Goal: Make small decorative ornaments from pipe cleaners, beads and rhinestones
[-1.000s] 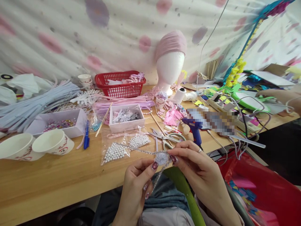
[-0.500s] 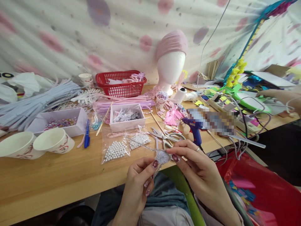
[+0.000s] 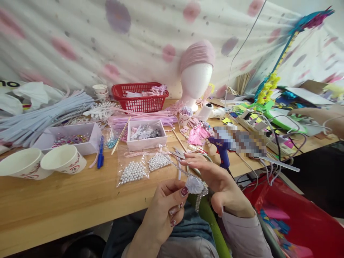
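My left hand point(image 3: 168, 206) pinches a pale fluffy flower point(image 3: 195, 185) between thumb and fingertips above my lap. A silver tinsel stem point(image 3: 199, 201) hangs curled below the flower, and a thin strand of it runs up and left toward the table. Beside it, my right hand point(image 3: 223, 186) is open, its fingers stretched over the flower and the thumb apart; whether it touches the tinsel I cannot tell. Behind that hand lie scissors point(image 3: 177, 153), largely covered. A bag of white pearl beads point(image 3: 133, 172) rests on the table just left of the strand.
A blue glue gun point(image 3: 223, 154) stands right of my hands among cables. Farther back are a white box of trimmings point(image 3: 147, 144), a red basket point(image 3: 139, 104) and a foam head point(image 3: 196, 80). Paper cups point(image 3: 63, 161) stand left. Another person's arm point(image 3: 322, 118) reaches in at right.
My right hand has let go of the flower and opened, fingers now spread above it. The flower, in my left hand, has shifted slightly right, and its tinsel is now curled.
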Available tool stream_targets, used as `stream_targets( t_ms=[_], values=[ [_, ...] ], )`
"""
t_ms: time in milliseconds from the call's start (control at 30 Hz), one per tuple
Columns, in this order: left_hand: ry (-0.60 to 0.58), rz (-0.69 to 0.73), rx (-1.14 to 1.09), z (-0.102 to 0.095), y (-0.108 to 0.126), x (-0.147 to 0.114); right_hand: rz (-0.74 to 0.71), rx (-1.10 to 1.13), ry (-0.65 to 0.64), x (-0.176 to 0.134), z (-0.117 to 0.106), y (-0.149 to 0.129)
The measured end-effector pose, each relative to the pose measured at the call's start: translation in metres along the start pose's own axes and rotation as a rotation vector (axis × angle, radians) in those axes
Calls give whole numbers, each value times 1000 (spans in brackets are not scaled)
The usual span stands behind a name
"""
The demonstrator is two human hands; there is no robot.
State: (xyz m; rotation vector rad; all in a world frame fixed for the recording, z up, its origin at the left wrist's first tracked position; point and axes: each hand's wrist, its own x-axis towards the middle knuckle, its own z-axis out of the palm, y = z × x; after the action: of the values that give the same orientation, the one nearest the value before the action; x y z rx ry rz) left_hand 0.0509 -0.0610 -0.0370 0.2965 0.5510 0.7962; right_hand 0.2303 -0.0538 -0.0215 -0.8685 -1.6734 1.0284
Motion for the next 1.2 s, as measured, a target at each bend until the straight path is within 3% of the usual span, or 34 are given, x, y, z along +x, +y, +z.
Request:
stream_targets(
  t_ms=[233, 467, 700, 967, 1100, 1200],
  values=[
    [-145, -69, -128, 1, -6, 5, 17, 68, -27, 4, 13, 0],
    [-73, -51, -185, 10, -13, 6, 28, 15, -12, 5, 19, -5],
    [-71, 26, -205, 11, -14, 5, 96, 145, 1, 3, 23, -14],
    [-64, 41, -206, 13, -18, 5, -44, 169, 15, 5, 29, 4],
    [-95, 38, -235, 14, -20, 6, -8, 165, 35, 6, 32, 2],
    [-101, 41, -255, 16, -20, 7, -59, 222, 59, 7, 34, 6]
  ],
)
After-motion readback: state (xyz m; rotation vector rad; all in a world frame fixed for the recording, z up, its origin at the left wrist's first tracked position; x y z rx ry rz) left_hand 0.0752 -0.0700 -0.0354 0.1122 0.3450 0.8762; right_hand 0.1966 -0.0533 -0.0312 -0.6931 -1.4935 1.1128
